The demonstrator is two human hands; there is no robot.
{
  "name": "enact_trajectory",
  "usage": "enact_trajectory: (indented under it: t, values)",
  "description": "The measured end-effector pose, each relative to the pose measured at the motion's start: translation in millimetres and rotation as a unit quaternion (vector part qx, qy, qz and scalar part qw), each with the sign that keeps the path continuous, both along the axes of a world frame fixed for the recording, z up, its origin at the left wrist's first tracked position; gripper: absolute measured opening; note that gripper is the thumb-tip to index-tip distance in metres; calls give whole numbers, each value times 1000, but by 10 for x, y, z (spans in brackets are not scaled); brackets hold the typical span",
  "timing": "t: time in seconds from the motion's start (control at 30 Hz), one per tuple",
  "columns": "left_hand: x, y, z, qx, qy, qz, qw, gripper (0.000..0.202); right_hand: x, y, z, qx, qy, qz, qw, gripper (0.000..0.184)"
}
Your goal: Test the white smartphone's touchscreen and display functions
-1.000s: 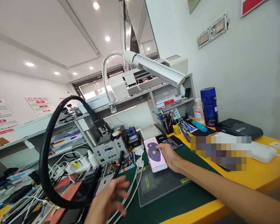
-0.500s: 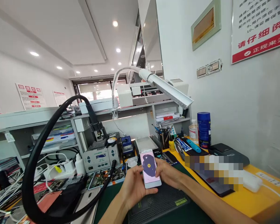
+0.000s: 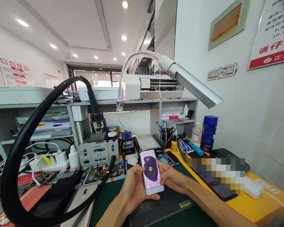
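Observation:
A white smartphone (image 3: 153, 185) is held above the dark mat, its lit screen facing me. On the pink screen is a dark purple shape with a small yellow round mark in it. My left hand (image 3: 133, 187) cradles the phone from the left and below, the thumb at its left edge. From the right, my right hand (image 3: 171, 176) grips the other edge, its thumb beside the screen and the remaining fingers partly hidden. Beneath both hands lies a black perforated work pad (image 3: 161, 208) on a green mat (image 3: 109, 197).
A thick black hose (image 3: 8, 176) loops across the left, by a grey soldering station (image 3: 94, 151) and a tray of circuit boards (image 3: 104, 173). Overhead hangs a lamp (image 3: 196, 83). At right are a blue can (image 3: 208, 134) and a dark phone (image 3: 210, 181) on the yellow table.
My view has shifted and levelled, so the shelf and lamp sit differently in it. Both hands keep hold of the smartphone. The purple shape on its screen has a slightly different outline.

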State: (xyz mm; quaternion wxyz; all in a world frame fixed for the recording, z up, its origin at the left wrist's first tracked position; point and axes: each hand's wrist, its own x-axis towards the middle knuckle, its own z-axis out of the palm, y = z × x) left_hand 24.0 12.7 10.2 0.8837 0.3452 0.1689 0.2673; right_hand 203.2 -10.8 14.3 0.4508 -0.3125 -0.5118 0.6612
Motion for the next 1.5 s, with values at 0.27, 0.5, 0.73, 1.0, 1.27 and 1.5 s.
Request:
enact_trajectory:
  t: [0.27,0.5,0.73,1.0,1.27,1.5]
  values:
    - [-14,0,88,-10,14,17,1000,57,-41,-13,15,1,-7,-18,1000,55]
    - [-30,47,78,-3,29,45,999,67,-124,-17,-29,35,-69,-74,994,63]
    - [-31,-5,112,17,47,60,997,68,-91,-15,-36,81,-69,-14,994,73]
    - [-16,-22,161,-3,38,60,997,71,-76,-34,24,82,-82,4,993,76]
    - [9,-6,152,-23,30,65,997,69,-138,4,-35,55,-88,-106,989,44]
    - [24,10,147,-7,34,56,998,72,-119,9,-48,67,-65,-90,992,46]
